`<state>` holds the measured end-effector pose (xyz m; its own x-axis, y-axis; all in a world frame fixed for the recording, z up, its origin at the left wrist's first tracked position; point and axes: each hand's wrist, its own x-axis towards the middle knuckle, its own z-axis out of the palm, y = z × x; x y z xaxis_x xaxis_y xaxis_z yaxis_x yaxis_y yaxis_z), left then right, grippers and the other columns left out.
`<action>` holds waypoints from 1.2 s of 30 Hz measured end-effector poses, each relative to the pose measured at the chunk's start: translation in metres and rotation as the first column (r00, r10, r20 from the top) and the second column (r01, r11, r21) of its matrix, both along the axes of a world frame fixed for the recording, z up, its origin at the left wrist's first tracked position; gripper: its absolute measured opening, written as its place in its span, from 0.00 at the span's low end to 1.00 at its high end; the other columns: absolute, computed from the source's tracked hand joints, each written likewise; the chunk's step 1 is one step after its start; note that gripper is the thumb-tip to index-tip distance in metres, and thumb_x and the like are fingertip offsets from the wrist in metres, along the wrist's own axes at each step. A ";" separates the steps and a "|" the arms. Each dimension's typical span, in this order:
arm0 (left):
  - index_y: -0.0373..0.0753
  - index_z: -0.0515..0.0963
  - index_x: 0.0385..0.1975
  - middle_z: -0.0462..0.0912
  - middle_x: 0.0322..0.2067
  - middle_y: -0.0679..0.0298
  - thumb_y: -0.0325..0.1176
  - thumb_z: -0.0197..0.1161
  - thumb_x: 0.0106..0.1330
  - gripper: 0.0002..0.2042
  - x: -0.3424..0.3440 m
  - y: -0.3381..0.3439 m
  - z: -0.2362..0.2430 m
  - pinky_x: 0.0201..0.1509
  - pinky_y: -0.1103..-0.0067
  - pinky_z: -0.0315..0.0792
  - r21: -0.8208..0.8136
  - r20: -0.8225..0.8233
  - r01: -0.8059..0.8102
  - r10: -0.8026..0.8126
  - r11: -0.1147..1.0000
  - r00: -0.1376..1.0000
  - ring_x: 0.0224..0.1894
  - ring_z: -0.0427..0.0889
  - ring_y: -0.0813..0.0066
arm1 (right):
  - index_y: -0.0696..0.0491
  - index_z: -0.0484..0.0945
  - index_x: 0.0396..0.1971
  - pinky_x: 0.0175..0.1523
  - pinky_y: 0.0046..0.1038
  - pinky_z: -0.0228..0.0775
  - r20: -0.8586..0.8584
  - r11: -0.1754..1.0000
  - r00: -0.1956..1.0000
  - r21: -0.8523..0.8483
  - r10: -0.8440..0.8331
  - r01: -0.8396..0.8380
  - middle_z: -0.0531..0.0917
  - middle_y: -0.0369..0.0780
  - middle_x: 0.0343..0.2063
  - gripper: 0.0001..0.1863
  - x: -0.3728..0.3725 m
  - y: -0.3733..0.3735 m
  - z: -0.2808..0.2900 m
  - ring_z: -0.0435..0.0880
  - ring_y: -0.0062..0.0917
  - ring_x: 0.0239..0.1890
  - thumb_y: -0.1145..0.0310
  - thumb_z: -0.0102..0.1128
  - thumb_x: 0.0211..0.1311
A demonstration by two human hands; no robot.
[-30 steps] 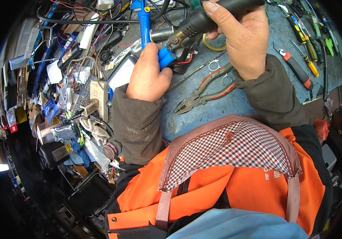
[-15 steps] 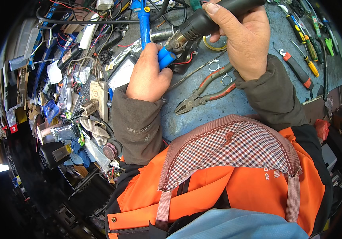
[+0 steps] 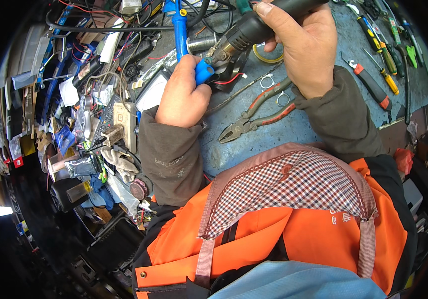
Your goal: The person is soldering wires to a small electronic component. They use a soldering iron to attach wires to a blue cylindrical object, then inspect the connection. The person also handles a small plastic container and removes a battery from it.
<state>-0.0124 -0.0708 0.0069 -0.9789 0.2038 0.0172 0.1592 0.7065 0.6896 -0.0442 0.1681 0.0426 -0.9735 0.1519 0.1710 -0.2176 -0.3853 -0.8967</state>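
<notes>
In my right hand point(image 3: 314, 55) is a black hot-air gun point(image 3: 251, 29), its fingers and thumb wrapped round the barrel. The gun's metal nozzle points down and left at a blue cylindrical piece point(image 3: 204, 72). My left hand point(image 3: 184, 97) is closed around that piece, and one rounded end sticks out by the thumb. Much of the piece is hidden by my fingers, so I cannot tell its kind. Beyond my left fingers rises a blue rod-like part point(image 3: 180, 32). Combination pliers point(image 3: 254, 112) with red and dark handles lie on the bench, nearer to me.
A roll of yellow tape point(image 3: 268, 54) lies behind the nozzle. Screwdrivers point(image 3: 389, 82) and a red-and-grey hooked knife point(image 3: 372, 87) lie at the right of the blue bench top point(image 3: 224, 154). Wires, a remote control and a white power strip point(image 3: 123, 122) crowd the left.
The blue piece has turned in my left hand: two blue ends showed side by side before, one shows now. My right hand and the hot-air gun have hardly moved.
</notes>
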 end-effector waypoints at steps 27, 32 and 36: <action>0.38 0.76 0.49 0.69 0.31 0.71 0.24 0.56 0.59 0.17 0.000 -0.001 0.016 0.36 0.78 0.61 0.138 0.202 -0.027 -0.002 0.990 0.979 0.33 0.66 0.78 | 0.57 0.76 0.45 0.27 0.21 0.77 -0.144 0.995 0.986 -0.027 0.088 -0.093 0.85 0.39 0.33 0.11 -0.013 0.002 -0.020 0.85 0.20 0.26 0.75 0.70 0.71; 0.37 0.77 0.51 0.70 0.32 0.70 0.24 0.57 0.58 0.18 0.001 -0.001 0.016 0.38 0.77 0.63 0.148 0.176 -0.014 -0.013 0.989 0.984 0.34 0.67 0.77 | 0.57 0.75 0.44 0.27 0.21 0.77 -0.148 0.995 0.987 -0.066 0.061 -0.071 0.85 0.39 0.32 0.11 -0.010 0.000 -0.018 0.85 0.20 0.25 0.74 0.70 0.71; 0.37 0.77 0.49 0.70 0.32 0.70 0.24 0.57 0.58 0.17 0.000 0.000 0.017 0.38 0.76 0.65 0.135 0.169 -0.002 -0.021 0.991 0.985 0.34 0.68 0.76 | 0.56 0.75 0.44 0.26 0.20 0.76 -0.139 0.997 0.988 -0.034 0.064 -0.069 0.85 0.39 0.31 0.11 -0.009 0.002 -0.016 0.84 0.20 0.24 0.75 0.70 0.71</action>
